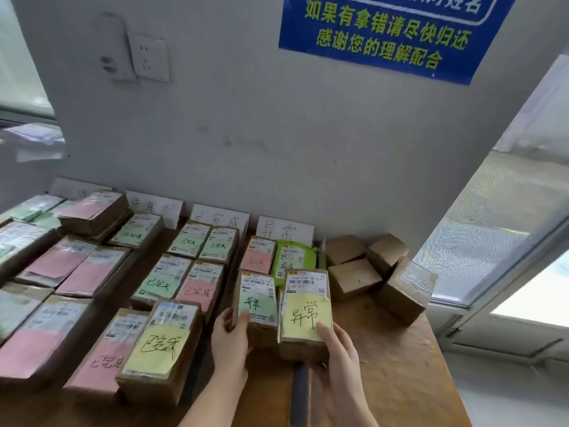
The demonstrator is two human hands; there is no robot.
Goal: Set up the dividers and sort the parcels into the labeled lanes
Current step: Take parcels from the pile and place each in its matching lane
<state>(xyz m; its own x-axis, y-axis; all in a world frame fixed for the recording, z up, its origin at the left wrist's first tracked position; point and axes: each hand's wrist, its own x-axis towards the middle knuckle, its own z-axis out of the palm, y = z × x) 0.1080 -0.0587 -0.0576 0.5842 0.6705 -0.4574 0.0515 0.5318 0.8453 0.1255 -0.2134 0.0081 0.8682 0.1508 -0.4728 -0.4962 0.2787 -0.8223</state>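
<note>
Brown parcels with coloured sticky notes lie in lanes on a wooden table point(397, 359). My left hand point(232, 337) grips the near left side of a parcel with a green note point(257, 298), thumb on top. My right hand point(337, 352) holds a parcel with a yellow note point(304, 315), thumb pressing on the note. Both parcels sit side by side in the rightmost lane, below a white lane card point(284, 231) against the wall. A pink-note parcel point(258, 255) and a green bag parcel point(294, 260) lie behind them. A dark divider strip point(300, 392) runs under my right hand.
Several plain cardboard boxes point(372, 269) are piled at the table's far right corner. Lanes to the left hold several parcels with pink, green and yellow notes point(160, 349). More lane cards point(220, 218) lean on the wall. A glass door point(505, 229) stands to the right.
</note>
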